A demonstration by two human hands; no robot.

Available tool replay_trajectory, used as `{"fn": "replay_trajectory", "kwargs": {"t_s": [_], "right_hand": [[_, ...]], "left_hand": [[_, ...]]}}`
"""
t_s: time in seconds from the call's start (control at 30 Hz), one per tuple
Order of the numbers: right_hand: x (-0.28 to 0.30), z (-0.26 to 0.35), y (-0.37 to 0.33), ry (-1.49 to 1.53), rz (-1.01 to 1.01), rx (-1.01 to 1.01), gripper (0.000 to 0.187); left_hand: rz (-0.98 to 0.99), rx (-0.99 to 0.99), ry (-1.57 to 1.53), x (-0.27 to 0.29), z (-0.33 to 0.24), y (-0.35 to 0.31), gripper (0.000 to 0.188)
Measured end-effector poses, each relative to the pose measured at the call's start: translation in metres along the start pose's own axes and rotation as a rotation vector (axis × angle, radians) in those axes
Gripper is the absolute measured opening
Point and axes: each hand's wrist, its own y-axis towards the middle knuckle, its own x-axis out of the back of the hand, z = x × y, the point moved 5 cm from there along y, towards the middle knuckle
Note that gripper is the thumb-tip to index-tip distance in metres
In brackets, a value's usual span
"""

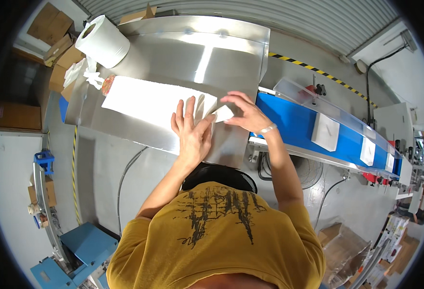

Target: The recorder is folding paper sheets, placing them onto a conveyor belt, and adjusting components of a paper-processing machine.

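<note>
A long white sheet of paper or cloth (149,98) lies across the metal table, and a small white folded piece (223,113) sticks up at its right end. My left hand (191,132) rests on that end with its fingers spread, the thumb touching the folded piece. On the other side, my right hand (248,114) has thumb and fingers apart around the folded piece, its thumb close to the edge. A reddish speckled thing (108,85) shows at the sheet's left end.
A white roll (103,42) stands at the back left of the metal table (173,53). On the right, a blue conveyor belt (294,115) carries several white flat pieces (325,132) under a clear guard. Cardboard boxes (50,24) are stacked far left; a floor fan (306,172) sits below the conveyor.
</note>
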Motion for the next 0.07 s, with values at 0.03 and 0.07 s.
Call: {"fn": "replay_trajectory", "kwargs": {"t_s": [0.03,0.07], "right_hand": [[-0.0038,-0.0111,0.0026,-0.068,0.005,0.039,0.052],[-0.0077,-0.0178,0.0065,-0.133,0.018,0.085,0.052]], "left_hand": [[-0.012,0.030,-0.027,0.0022,-0.0002,0.0017,0.035],[-0.029,0.067,-0.046,0.0040,0.0015,0.0039,0.039]]}}
